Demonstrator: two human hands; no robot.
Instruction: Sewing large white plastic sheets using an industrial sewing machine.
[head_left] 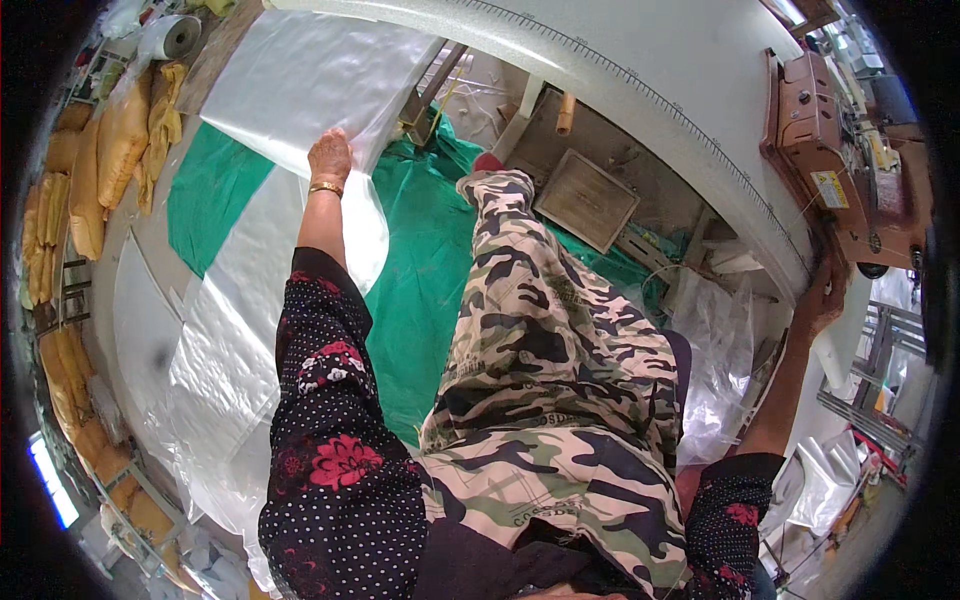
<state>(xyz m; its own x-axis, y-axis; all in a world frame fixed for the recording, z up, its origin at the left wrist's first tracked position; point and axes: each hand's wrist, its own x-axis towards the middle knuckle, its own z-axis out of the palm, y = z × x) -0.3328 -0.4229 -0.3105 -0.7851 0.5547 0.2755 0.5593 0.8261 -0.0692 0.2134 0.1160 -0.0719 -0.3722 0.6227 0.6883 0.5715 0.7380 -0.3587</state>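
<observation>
My left hand (330, 158), a gold bracelet at its wrist, is stretched out to the far left. Its fingers are closed on the edge of a clear plastic sheet (310, 85). That sheet hangs from the white table's edge, and more plastic (225, 335) trails down on the left over green sheeting (415, 260). At the far right, my right hand (824, 290) is beside the table's rim, just below a brown sewing machine (815, 135). Its fingers are dim and partly hidden, so I cannot make out whether they hold anything.
A white table (670, 60) with a ruler along its curved edge spans the top. Beneath it are a grey rectangular pedal (587, 200) and crumpled clear plastic (712, 350). Yellow bundles (125, 140) line the left side. A camouflage apron (540, 350) covers my lap.
</observation>
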